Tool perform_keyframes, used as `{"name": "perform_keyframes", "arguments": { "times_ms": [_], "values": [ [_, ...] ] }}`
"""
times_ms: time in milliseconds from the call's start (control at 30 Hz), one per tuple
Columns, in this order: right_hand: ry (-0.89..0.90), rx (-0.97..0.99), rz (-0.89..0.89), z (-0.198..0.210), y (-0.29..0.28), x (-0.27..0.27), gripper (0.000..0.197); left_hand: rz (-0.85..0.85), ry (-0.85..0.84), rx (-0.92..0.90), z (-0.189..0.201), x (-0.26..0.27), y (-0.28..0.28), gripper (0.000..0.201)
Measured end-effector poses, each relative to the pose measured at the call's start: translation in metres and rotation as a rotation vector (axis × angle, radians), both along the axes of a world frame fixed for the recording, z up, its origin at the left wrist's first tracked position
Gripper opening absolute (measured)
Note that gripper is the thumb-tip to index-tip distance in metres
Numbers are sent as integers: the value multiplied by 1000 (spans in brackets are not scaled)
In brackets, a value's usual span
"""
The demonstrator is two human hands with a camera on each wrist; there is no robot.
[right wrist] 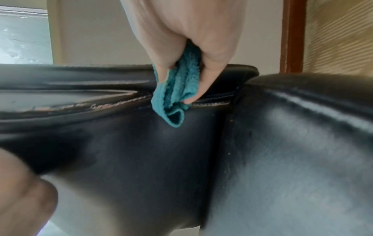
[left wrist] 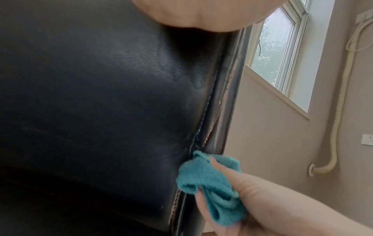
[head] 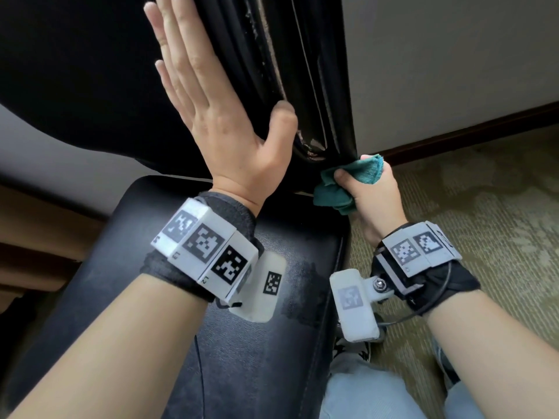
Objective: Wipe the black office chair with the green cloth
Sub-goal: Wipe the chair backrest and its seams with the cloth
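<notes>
The black office chair (head: 90, 71) fills the head view, its backrest upright and its seat (head: 242, 343) below my arms. My left hand (head: 205, 86) lies flat against the backrest front with straight fingers and the thumb at the worn side seam (head: 305, 140). My right hand (head: 369, 189) grips the bunched green cloth (head: 335, 192) against the lower right edge of the backrest. In the left wrist view the cloth (left wrist: 212, 188) touches the seam (left wrist: 203, 115). In the right wrist view the cloth (right wrist: 177, 89) hangs from my curled fingers (right wrist: 212, 63) at the cracked piping.
A pale wall (head: 438, 71) with a dark wooden baseboard (head: 472, 131) stands right of the chair. Patterned carpet (head: 499, 207) covers the floor. My jeans leg (head: 363, 388) is beside the seat. A window (left wrist: 278, 52) and a wall hose (left wrist: 341, 95) show behind the backrest.
</notes>
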State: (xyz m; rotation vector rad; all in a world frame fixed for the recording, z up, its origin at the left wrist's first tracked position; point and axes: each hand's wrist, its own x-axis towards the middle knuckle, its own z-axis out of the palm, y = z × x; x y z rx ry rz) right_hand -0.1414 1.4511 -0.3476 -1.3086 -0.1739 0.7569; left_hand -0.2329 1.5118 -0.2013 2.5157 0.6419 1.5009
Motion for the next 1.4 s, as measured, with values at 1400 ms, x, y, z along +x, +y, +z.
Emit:
{"name": "perform_keyframes", "arguments": {
  "times_ms": [1400],
  "values": [
    [-21,-48,-266,8,14,-20,63,-36,17,-10,-2,-7,4,88]
  ]
}}
